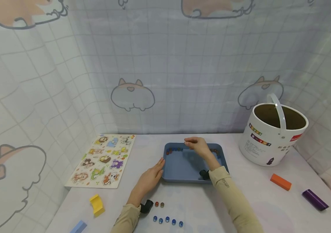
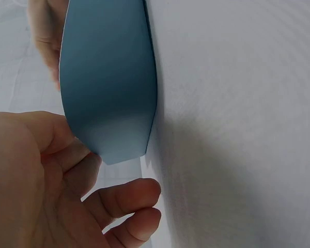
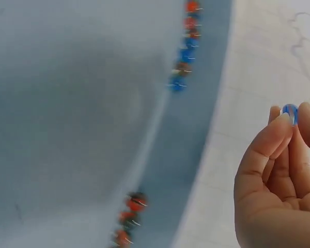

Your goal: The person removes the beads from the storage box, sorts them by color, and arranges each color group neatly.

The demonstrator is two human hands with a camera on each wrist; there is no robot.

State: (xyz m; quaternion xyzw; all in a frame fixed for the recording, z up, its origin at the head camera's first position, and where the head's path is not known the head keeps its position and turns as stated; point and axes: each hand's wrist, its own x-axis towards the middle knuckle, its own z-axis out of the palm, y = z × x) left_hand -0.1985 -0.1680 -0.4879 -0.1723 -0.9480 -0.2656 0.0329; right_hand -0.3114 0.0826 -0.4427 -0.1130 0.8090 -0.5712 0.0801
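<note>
A blue-grey tray lies on the white table. Along its far wall sit red, blue and brown marbles at the left, with another group of marbles in the far right corner. Over the far rim, my right hand pinches a clear marble with blue inside between thumb and fingers. My left hand rests against the tray's left side, its relaxed fingers touching the wall. Nearer to me lie a red marble, a brownish marble and a row of several blue marbles.
An animal puzzle board lies at the left, with a yellow block and a light blue block nearer. At the right stand a white handled bucket, an orange block and a purple block. A patterned curtain hangs behind.
</note>
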